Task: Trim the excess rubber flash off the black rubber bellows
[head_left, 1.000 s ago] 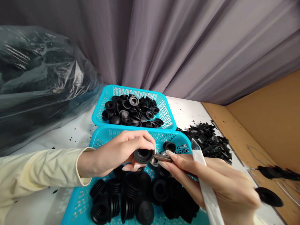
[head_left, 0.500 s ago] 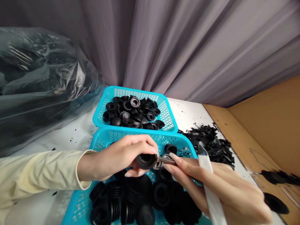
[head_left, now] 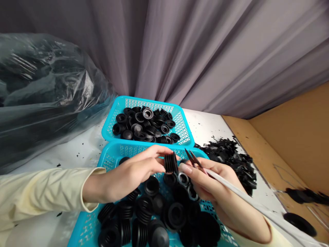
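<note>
Between the thumb and fingers of my left hand (head_left: 131, 175) is a black ribbed rubber bellows (head_left: 170, 162), turned on its side with its rim facing right. My right hand (head_left: 216, 181) is closed round a pair of tweezers (head_left: 221, 178) with two dark pointed tips and a long pale handle. The tips point up and to the left, apart from the bellows. My right fingertips are close to the bellows' rim; whether they touch it I cannot tell. Below both hands, a blue basket (head_left: 84, 219) holds several more black bellows (head_left: 177, 216).
Behind it stands a second blue basket (head_left: 189, 132) with many similar parts. Black scraps (head_left: 231, 154) are heaped at the right on the white table (head_left: 203, 120). A clear plastic bag (head_left: 51, 92) bulges at the left. Cardboard (head_left: 290, 127) borders the right; a grey curtain (head_left: 180, 48) hangs behind.
My left hand has turned the bellows from its open end facing me to side-on and raised it slightly. My right hand has rotated, swinging the tweezer tips upward and left.
</note>
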The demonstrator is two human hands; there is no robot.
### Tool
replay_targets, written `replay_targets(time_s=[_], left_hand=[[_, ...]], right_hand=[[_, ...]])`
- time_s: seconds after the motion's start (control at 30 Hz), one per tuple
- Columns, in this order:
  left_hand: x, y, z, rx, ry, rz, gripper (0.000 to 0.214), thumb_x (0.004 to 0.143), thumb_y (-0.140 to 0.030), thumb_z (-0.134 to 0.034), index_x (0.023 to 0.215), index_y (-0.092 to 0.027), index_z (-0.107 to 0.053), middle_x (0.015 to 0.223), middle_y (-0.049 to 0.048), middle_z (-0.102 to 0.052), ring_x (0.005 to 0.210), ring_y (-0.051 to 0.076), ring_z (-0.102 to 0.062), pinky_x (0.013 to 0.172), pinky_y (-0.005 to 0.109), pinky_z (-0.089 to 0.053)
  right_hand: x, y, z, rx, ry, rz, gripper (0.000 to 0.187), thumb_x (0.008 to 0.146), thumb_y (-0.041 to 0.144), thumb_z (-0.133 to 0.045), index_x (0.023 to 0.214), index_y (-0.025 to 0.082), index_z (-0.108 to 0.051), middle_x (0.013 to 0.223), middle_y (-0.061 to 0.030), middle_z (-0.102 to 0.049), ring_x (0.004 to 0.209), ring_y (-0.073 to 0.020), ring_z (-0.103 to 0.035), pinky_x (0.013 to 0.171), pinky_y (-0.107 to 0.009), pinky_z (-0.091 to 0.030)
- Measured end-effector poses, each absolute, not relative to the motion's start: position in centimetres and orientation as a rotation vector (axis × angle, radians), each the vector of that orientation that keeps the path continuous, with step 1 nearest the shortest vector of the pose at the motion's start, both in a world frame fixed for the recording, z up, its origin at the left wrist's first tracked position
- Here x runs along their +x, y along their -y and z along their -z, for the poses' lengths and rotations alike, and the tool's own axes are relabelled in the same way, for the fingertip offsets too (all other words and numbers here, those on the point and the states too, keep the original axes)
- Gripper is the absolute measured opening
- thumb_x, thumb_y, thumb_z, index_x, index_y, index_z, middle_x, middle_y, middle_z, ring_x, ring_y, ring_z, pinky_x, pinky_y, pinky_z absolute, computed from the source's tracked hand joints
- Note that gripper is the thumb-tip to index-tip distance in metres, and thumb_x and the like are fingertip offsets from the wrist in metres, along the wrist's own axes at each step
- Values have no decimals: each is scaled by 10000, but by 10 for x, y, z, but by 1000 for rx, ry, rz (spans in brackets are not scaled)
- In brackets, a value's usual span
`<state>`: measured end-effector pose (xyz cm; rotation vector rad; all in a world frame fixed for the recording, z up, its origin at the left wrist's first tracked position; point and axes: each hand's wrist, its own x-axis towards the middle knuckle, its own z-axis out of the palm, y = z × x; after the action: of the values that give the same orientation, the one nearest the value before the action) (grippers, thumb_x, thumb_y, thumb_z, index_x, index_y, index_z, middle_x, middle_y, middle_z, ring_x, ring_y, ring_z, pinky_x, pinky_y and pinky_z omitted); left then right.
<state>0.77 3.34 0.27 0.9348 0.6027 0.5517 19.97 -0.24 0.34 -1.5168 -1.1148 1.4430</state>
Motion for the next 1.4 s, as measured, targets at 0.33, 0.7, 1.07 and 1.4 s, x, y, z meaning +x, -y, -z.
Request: replay_targets(time_s=[0.33, 0.7, 1.07, 1.4], left_hand=[[10, -31, -2, 1203, -580, -726, 284, 790, -65, -540, 1023, -201, -452, 1087, 38, -530, 1112, 176, -524, 931, 309, -420], [7, -30, 4, 1194, -596, -630, 224, 823, -133, -634, 955, -207, -468, 1155, 32, -529, 1079, 158, -553, 903, 288, -446], [11, -37, -5, 1019, -611, -447, 303, 808, -124, -689, 1096, -164, -606, 984, 54, -721, 932, 171, -705, 834, 245, -524], [10, -38, -7, 986, -536, -541, 220, 831, -114, -672, 1045, -165, -667, 993, 54, -727, 926, 172, -711, 774, 200, -573]], right_hand=[[199, 5, 1, -1467, 1108, -1582, 386, 698, 460, -763, 627, 175, -513, 474, 112, -272, 431, -42, -169, 391, -212, -111], [203, 2, -6, -1389, 1045, -1512, 303, 711, 384, -761, 688, 158, -560, 476, 116, -306, 420, -29, -180, 379, -197, -116], [202, -1, -11, -1311, 1042, -1586, 333, 687, 447, -779, 706, 152, -627, 466, 102, -337, 416, -33, -217, 372, -196, -134], [218, 4, -23, -1455, 1279, -1206, 317, 716, 491, -725, 857, 208, -718, 553, 35, -517, 494, -89, -413, 434, -215, -312]])
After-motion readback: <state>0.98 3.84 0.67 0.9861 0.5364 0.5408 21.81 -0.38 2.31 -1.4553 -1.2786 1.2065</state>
